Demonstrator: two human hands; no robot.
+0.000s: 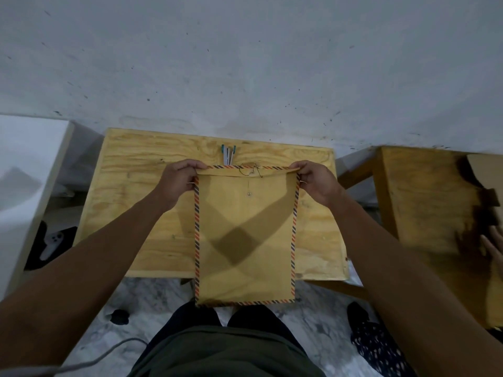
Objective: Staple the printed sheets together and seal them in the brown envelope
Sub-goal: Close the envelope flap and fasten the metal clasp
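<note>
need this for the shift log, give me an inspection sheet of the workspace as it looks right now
Surface: plywood table, bare wood either side of the envelope.
Job's things: brown envelope with striped border, held flat over the table, flap folded down, string loose at the flap, button below it; printed sheets not seen.
Clutter: small bundle of pens at the table's far edge.
Grippers: left hand pinches the envelope's top left corner; right hand pinches the top right.
Cables: grey cable on the floor, lower left.
Surroundings: white wall, second wooden table to the right with another person's hand on it, marble floor.
</note>
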